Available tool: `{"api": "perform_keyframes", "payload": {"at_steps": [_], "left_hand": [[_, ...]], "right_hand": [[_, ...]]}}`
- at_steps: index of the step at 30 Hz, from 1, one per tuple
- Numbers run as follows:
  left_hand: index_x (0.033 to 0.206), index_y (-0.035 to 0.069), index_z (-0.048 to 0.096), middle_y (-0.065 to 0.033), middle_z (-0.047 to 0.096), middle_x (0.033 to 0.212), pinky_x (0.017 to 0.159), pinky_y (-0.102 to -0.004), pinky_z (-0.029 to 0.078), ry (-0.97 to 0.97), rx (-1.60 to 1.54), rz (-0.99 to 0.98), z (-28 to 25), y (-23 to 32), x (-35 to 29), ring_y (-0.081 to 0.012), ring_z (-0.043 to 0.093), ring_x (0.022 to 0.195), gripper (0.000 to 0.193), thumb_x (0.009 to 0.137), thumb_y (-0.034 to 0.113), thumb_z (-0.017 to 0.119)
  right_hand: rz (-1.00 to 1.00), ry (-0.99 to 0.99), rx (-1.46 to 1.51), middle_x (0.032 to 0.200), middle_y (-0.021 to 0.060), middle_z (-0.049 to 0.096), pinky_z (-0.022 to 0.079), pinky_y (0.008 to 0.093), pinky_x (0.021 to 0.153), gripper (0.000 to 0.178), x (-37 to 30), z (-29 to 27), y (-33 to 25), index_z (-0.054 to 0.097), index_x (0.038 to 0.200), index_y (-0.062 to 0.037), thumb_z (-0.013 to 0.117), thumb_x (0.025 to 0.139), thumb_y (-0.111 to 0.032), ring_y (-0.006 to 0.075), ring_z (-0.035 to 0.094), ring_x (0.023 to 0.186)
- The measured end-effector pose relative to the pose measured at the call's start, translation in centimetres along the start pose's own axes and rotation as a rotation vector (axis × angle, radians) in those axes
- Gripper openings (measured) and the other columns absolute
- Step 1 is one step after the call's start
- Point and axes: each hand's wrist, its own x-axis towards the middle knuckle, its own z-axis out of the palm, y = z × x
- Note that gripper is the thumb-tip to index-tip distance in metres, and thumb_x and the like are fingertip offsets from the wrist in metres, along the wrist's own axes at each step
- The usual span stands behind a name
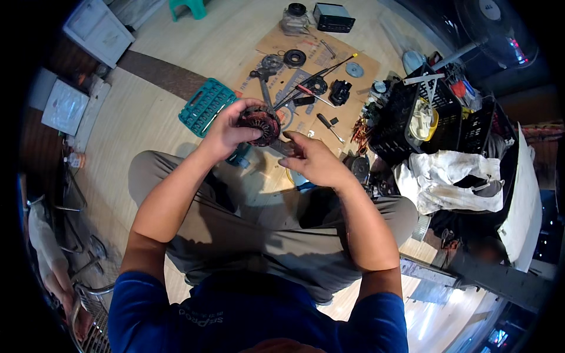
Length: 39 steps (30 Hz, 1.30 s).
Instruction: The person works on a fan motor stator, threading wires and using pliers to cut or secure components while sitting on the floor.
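Note:
My left hand [226,130] is closed around a round motor rotor [261,126] with reddish copper windings and a slotted, dark centre. The thumb lies over its near face and the fingers wrap its far side. Close to the rotor's right edge is my right hand [315,160], its thumb and forefinger curled around a small greyish piece that I cannot make out. Just beyond, a dark metal arm or tool [264,87] lies on the cardboard, partly hidden by the rotor. A green socket set case [206,106] rests open to the left of my hands.
A cardboard sheet [362,54] carries a black ring [295,57], a red-handled screwdriver [306,91], a black-handled screwdriver [324,121] and a black housing [340,92]. Black crates [388,132] and a white cloth [450,176] stand to the right. A green stool [188,8] is far off.

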Motion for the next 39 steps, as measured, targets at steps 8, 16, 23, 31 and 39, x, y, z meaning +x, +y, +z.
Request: {"api": "perform_keyframes", "payload": {"at_steps": [8, 16, 23, 31, 39], "left_hand": [[0.128, -0.001, 0.046, -0.0078, 0.061, 0.112, 0.091, -0.0289, 0.048, 0.019, 0.146, 0.039, 1.8, 1.2, -0.6, -0.0152, 0.06, 0.104, 0.062, 0.071, -0.006, 0.069], [0.128, -0.001, 0.046, -0.0078, 0.059, 0.115, 0.094, -0.0286, 0.047, 0.024, 0.241, 0.106, 1.1, 0.9, -0.7, -0.0153, 0.059, 0.106, 0.061, 0.072, -0.007, 0.07], [0.125, 0.0, 0.049, -0.007, 0.06, 0.114, 0.093, -0.0281, 0.046, 0.081, 0.319, 0.172, 1.0, 0.5, -0.7, -0.014, 0.059, 0.105, 0.059, 0.071, -0.004, 0.073], [0.121, 0.001, 0.054, -0.0077, 0.062, 0.11, 0.089, -0.0274, 0.048, 0.09, 0.564, 0.147, 2.0, 0.8, -1.0, -0.0131, 0.06, 0.1, 0.056, 0.068, -0.001, 0.072], [0.119, 0.002, 0.056, -0.011, 0.065, 0.105, 0.086, -0.03, 0.05, 0.077, 0.751, 0.157, 3.0, 1.0, -1.1, -0.0168, 0.064, 0.096, 0.054, 0.068, 0.002, 0.073]], "right_hand": [[-0.016, 0.315, 0.294, 0.076, 0.008, 0.065, 0.048, 0.0297, 0.066, 0.018, 0.3, 1.0, -0.6, 0.063, 0.102, 0.0003, 0.064, 0.087, -0.009, 0.014, 0.059, 0.067], [-0.142, 0.425, 0.052, 0.075, 0.0128, 0.066, 0.048, 0.0313, 0.064, 0.015, -0.7, 0.3, -2.1, 0.065, 0.096, -0.0007, 0.065, 0.085, -0.01, 0.0167, 0.06, 0.064], [-0.109, 0.268, 0.238, 0.065, 0.0071, 0.06, 0.045, 0.0299, 0.058, 0.016, -0.8, 0.0, -1.8, 0.064, 0.096, -0.0008, 0.068, 0.083, -0.01, 0.0135, 0.055, 0.06], [-0.129, 0.255, 0.274, 0.07, 0.0041, 0.06, 0.045, 0.0272, 0.059, 0.024, -0.5, 1.2, -1.7, 0.058, 0.102, 0.0003, 0.069, 0.084, -0.012, 0.0096, 0.054, 0.063], [-0.082, 0.224, 0.646, 0.074, 0.0002, 0.061, 0.047, 0.0219, 0.064, 0.01, -0.1, 1.8, -1.7, 0.06, 0.095, 0.0002, 0.063, 0.09, -0.008, 0.0074, 0.057, 0.068]]}}
